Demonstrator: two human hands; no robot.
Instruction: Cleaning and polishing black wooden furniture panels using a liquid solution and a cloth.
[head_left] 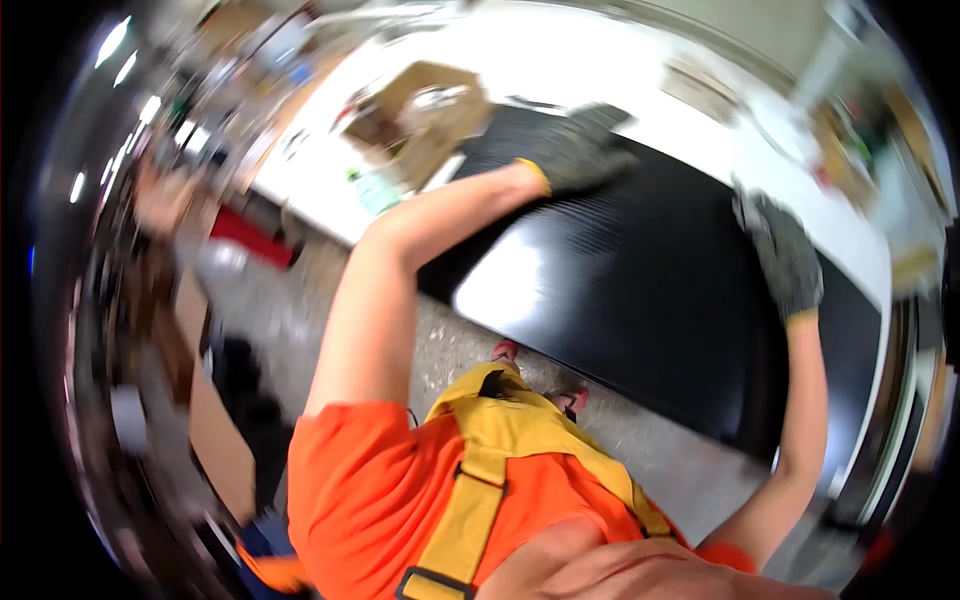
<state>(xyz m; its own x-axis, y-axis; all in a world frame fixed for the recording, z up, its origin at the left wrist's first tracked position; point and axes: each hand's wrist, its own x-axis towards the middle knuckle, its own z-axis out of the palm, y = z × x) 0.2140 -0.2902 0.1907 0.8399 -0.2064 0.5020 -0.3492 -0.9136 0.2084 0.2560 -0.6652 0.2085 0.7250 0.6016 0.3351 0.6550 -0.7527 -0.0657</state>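
Note:
A glossy black sheet (640, 290) covers much of the white table (600, 50) in front of me. My left hand (590, 150), in a dark grey knit glove with a yellow cuff, rests flat on the sheet's far left part, fingers stretched out. Fine ripples show in the surface just below it. My right hand (782, 255), gloved alike, lies at the far right part of the sheet, by a dark bend that runs toward me. Its fingertips are blurred near a small pale streak, so any grip there is unclear.
A cardboard box (425, 110) with items inside stands at the table's back left, a pale green bottle (372, 192) beside it. Another flat box (700, 88) lies at the back right. Cardboard panels (220, 440) lean on the left; a red object (250, 238) is near the floor.

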